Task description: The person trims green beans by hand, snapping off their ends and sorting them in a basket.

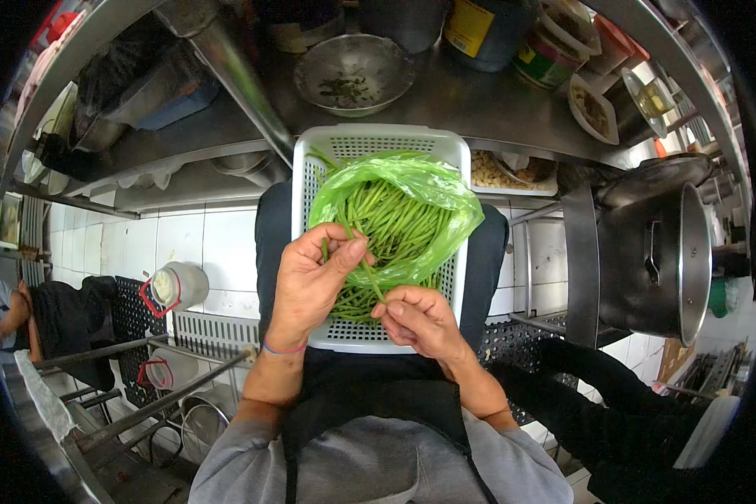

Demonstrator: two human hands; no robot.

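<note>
A white perforated plastic basket [380,344] rests across my lap. Inside it lies a green plastic bag [458,214], its mouth spread wide over a heap of long green beans [395,218]. More beans show in the basket below the bag. My left hand [317,269] pinches one end of a green bean [373,279] between thumb and fingers, above the near edge of the bag. Lower and to the right, my right hand [418,321] closes its fingertips on the bean's other end. The bean slants down between both hands.
A metal bowl [353,77] with green scraps stands on the steel shelf [479,109] ahead. On the right is a large steel pot [647,260]. A white bucket [181,286] stands on the tiles at left. Other people's dark-clothed legs [580,395] show at right and left.
</note>
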